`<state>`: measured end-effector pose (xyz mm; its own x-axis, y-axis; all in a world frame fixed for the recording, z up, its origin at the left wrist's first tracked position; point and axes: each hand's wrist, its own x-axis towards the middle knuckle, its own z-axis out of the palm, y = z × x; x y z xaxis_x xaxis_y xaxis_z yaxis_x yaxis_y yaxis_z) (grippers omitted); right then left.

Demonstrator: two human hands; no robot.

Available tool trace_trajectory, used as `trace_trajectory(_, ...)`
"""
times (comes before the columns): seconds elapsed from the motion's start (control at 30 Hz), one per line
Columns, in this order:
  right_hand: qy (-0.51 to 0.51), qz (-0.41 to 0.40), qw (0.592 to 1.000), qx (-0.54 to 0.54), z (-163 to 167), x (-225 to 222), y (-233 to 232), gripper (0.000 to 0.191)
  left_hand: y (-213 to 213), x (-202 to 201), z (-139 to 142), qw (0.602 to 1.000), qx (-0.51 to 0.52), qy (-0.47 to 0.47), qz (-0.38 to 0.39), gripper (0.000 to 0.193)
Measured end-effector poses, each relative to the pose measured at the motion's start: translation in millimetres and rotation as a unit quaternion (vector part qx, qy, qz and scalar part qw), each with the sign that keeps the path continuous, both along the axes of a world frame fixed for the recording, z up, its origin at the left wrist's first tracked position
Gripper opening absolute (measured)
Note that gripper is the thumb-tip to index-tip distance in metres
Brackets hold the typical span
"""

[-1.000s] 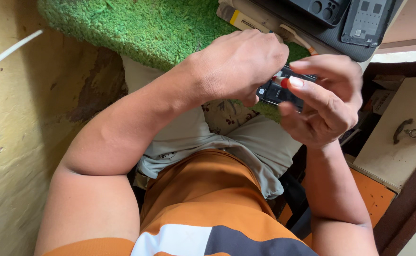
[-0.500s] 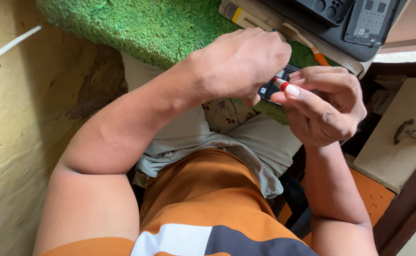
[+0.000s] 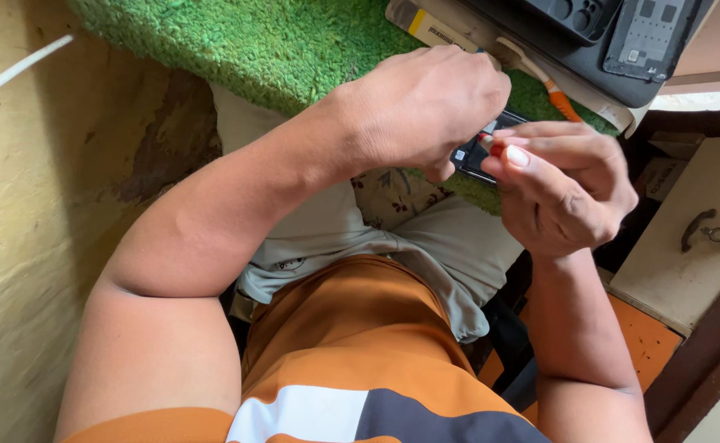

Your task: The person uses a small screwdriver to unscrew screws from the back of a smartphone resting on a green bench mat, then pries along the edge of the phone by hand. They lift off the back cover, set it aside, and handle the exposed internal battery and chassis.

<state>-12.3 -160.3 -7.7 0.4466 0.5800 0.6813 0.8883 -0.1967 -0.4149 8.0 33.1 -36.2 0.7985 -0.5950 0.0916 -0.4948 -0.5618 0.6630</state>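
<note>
Closest to the camera, an orange shirt [image 3: 352,344] with a white and grey band fills the lower frame, with grey trousers [image 3: 450,254] beyond it. Just past the knees, both hands meet over the near edge of the green matted surface [image 3: 237,41]. The left hand [image 3: 426,102] is curled shut, knuckles up, its fingertips pinching the left end of a small black device [image 3: 479,154]. The right hand [image 3: 561,184] closes on the device's right end, thumb and forefinger pressed together around a thin red-tipped piece at the device's top edge. The device hangs just above the surface's near edge; its long axis runs roughly from lower left to upper right, its far end pointing towards the surface's far right corner. A small pale label sits at its lower left corner.

Compared with half a second ago, the right hand's fingers lie flatter and cover more of the device, which shows less of its dark face; the left hand sits much as it did.

Farther off, at the surface's far right edge, lies a pale flat package [image 3: 438,29] with a yellow band, an orange-handled tool [image 3: 553,90] beside it, then a black tray [image 3: 573,16] and a grey rectangular panel [image 3: 651,37]. At right stands a cream box [image 3: 688,246] bearing a metal handle.
</note>
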Motion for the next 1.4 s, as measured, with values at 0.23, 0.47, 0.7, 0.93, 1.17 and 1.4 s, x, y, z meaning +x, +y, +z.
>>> trace_trajectory(0.23,0.005,-0.019,1.000,0.013,-6,-2,-5,0.027,0,-3,-8,0.999,-0.032,-0.043,0.002,0.053)
trace_trajectory(0.47,0.078,-0.063,0.994,0.046,-11,0,-29,0.027,9,-5,-9,0.997,-0.036,-0.071,-0.014,0.049)
trace_trajectory(0.7,0.131,-0.070,0.985,0.091,-19,-1,-44,0.030,7,-19,-8,0.988,-0.028,-0.143,0.048,0.017)
trace_trajectory(0.93,0.103,-0.092,0.988,0.075,-16,-3,-49,0.028,2,-26,1,0.986,0.014,-0.156,0.051,0.013)
trace_trajectory(1.17,0.149,-0.080,0.981,0.091,-23,-6,-49,0.028,-2,-23,5,0.988,0.072,-0.125,0.048,0.010)
trace_trajectory(1.4,0.319,-0.091,0.923,0.197,-40,-4,-51,0.035,-3,-22,15,0.986,0.142,-0.070,0.049,0.008)
